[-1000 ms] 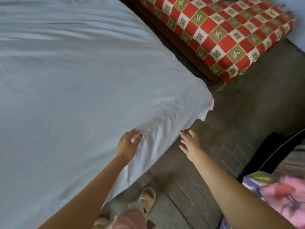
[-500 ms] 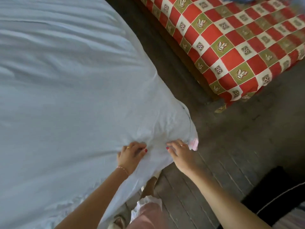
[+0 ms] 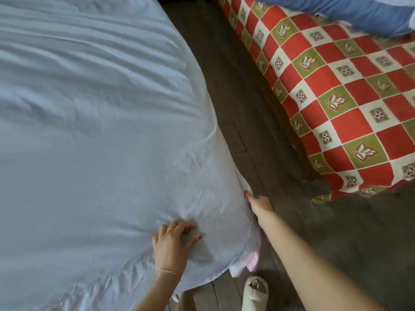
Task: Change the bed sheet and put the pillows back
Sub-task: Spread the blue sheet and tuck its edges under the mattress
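A pale blue bed sheet (image 3: 89, 142) covers the bed and fills the left half of the view, wrinkled towards the near corner. My left hand (image 3: 173, 241) lies on top near that corner, fingers curled into a bunched fold of the sheet. My right hand (image 3: 258, 203) is at the bed's right side edge, its fingers hidden behind the hanging sheet edge. A bit of pink cloth (image 3: 252, 260) shows under the sheet at the corner. A blue pillow (image 3: 350, 12) lies on the neighbouring bed at the top right.
A second bed with a red, green and cream checked cover (image 3: 336, 97) stands to the right, across a narrow strip of dark wooden floor (image 3: 242, 108). My foot in a cream sandal (image 3: 254, 290) is by the bed corner.
The view has moved in over the corner. My right hand went from the corner's front to the bed's right side edge. My left hand still holds a fold near the corner.
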